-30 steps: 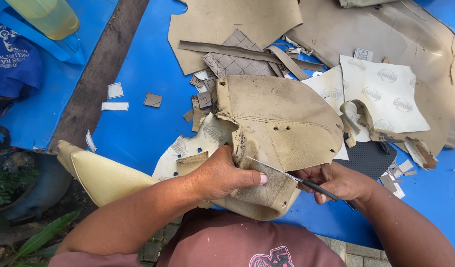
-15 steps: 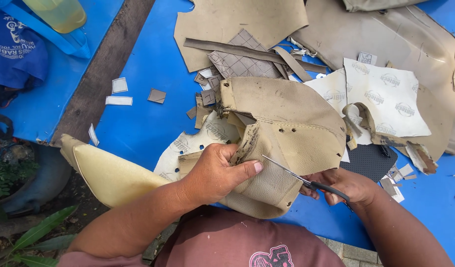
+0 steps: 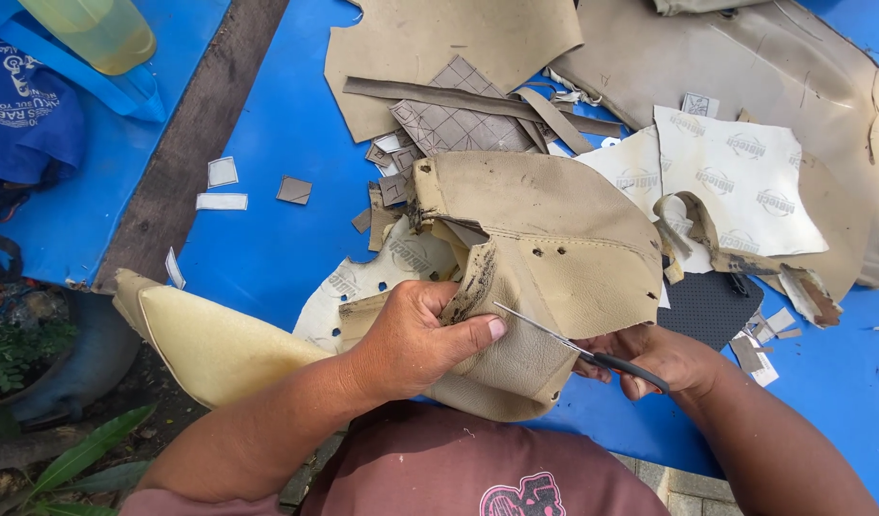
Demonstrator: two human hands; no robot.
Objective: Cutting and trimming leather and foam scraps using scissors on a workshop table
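Scissors (image 3: 592, 352) handles hidden in right hand (image 3: 650, 358)

I see the scene under bright, hard daylight from above. The blue sheet (image 3: 267, 239) is saturated and evenly lit. The left hand (image 3: 416, 339) casts a short, dark shadow onto the beige leather piece (image 3: 554, 239). The white backing sheets (image 3: 736, 182) approach overexposure. Focus is sharp across the centre. I note mild wide-angle stretching at the edges and deep shade at lower left.
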